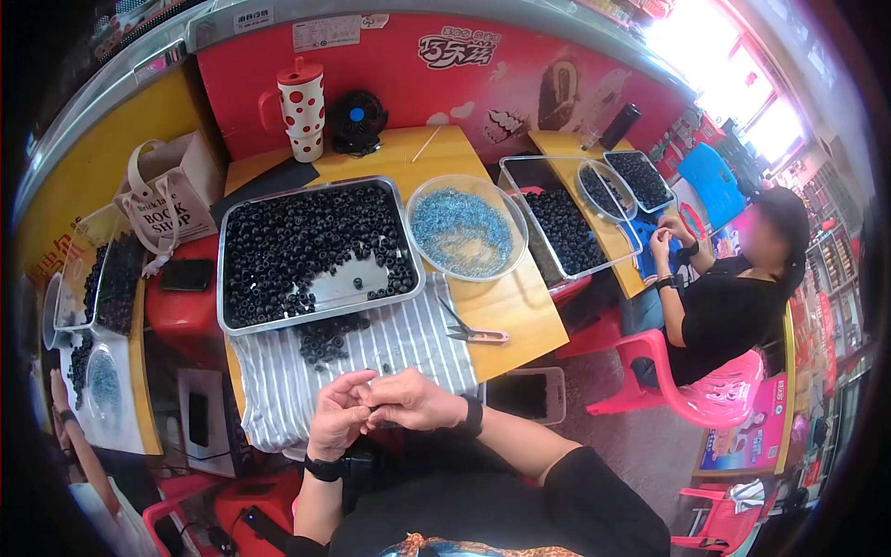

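Close together over the near edge of a striped cloth [390,330] are my left hand [342,416] and my right hand [415,397]. Both have their fingers pinched, tip to tip. A small dark piece seems to sit between them, but the fingers hide most of it. Beyond my hands, a metal tray [320,329] holds many small black ring-like pieces [297,232]. More of these lie in a loose pile [331,342] on the cloth. A round clear bowl [524,232] to the right contains small translucent blue pieces [455,223]. Thread snips [478,334] with pink handles lie at the cloth's right edge.
A red-dotted tumbler [303,111] and a black fan [357,121] stand at the table's back. To the left are a canvas bag [172,195] and a phone [186,275]. At right, a clear bin [571,232] of black pieces adjoins a seated co-worker [733,288]; another person's arm [83,455] shows at far left.
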A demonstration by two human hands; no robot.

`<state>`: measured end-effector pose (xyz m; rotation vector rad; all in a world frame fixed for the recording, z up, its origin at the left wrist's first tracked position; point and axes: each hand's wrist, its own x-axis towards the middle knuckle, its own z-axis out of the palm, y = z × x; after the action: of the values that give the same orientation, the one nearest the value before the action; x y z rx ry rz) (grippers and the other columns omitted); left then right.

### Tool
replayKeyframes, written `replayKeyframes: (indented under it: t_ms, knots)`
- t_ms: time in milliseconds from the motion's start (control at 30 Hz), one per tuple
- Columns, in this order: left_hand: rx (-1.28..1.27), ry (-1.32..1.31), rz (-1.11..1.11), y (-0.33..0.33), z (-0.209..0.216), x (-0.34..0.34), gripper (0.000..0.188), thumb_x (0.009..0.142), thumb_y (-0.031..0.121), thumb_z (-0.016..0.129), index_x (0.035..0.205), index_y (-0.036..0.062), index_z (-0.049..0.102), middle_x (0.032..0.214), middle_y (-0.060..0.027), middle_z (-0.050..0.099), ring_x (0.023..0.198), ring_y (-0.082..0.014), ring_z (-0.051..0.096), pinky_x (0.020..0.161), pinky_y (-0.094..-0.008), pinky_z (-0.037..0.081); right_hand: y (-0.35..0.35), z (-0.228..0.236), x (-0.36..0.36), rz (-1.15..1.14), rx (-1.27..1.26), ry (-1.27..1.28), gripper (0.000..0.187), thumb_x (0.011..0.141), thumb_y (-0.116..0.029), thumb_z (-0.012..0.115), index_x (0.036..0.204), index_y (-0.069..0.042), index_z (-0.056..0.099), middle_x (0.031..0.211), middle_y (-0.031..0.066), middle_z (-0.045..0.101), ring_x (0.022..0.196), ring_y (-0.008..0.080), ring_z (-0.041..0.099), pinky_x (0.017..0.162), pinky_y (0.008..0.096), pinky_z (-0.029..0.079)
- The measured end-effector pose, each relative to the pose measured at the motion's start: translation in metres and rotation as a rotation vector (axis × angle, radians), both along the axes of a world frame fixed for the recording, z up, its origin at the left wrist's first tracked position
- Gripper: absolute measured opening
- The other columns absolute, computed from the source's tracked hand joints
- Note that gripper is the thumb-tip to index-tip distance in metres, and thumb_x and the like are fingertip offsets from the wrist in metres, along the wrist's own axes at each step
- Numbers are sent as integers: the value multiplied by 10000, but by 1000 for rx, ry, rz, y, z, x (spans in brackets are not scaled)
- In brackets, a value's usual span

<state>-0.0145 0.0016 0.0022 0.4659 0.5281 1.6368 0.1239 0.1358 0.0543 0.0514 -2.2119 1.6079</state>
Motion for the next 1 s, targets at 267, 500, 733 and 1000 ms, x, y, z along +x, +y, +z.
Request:
replayKeyframes:
  t_ms: [267, 500, 733, 1000]
  knots:
    - [-91, 20, 85, -1, 16, 4, 355, 943, 97, 603, 1257, -56, 543, 1041, -182, 656, 804, -227, 675, 658, -277, 554, 34, 37, 40, -456, 130, -130, 159, 805, -24, 725, 943, 3, 652, 826, 59, 645, 724, 140, 612, 641, 283, 483]
    - [-3, -108, 263, 1, 9, 5, 180, 968, 168, 585, 883, 10, 567, 827, -95, 567, 675, -179, 570, 576, -259, 473, 188, 97, 121, -1164, 443, -191, 279, 799, 46, 687, 1067, 37, 611, 784, 29, 564, 641, 67, 511, 569, 216, 420]
    - [95, -213, 335, -1, 4, 6, 150, 954, 142, 576, 869, 19, 561, 774, -92, 522, 633, -188, 510, 573, -277, 431, 80, 36, 27, -554, 305, -197, 186, 813, 1, 675, 999, -2, 659, 870, 76, 632, 698, 142, 573, 600, 282, 463]
    - [71, -234, 342, -2, 5, 4, 158, 949, 146, 568, 871, 12, 539, 781, -97, 509, 620, -193, 500, 579, -271, 435, 17, 16, -74, -292, 739, -321, 63, 836, -97, 592, 887, -60, 600, 785, 133, 627, 737, 356, 636, 622, 452, 496]
